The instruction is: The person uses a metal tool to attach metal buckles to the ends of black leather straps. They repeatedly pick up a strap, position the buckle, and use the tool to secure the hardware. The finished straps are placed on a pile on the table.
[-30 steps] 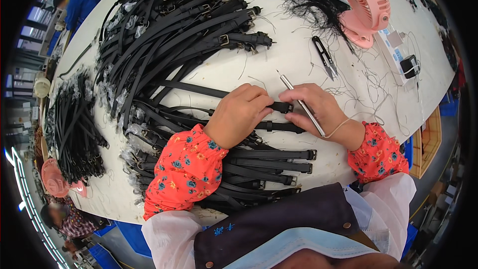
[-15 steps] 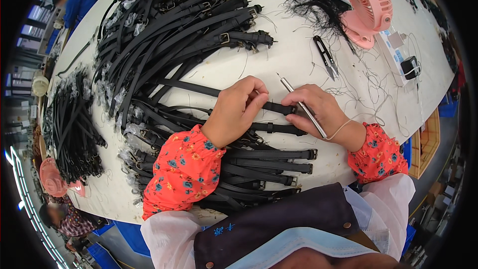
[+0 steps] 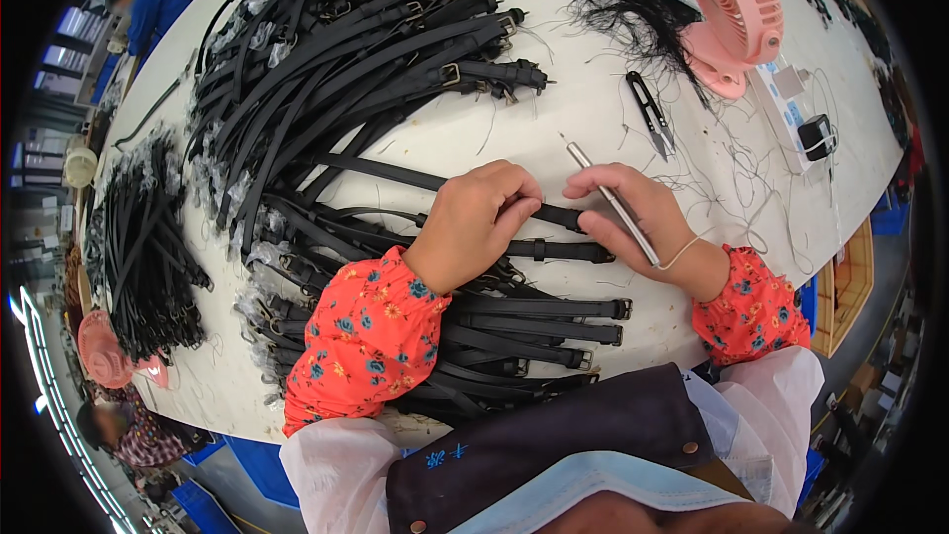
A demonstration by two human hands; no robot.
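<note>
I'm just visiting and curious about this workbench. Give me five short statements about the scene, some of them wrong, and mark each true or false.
1. The right hand holds a silver pen-shaped tool. True.
2. The left hand holds the black snips. False: it is at a black strap; the snips lie on the white table.
3. A pink fan stands near a white power strip. True.
4. That is the only fan in view. False: another pink fan is at the far left.
5. Both red sleeves have a flower print. True.
</note>
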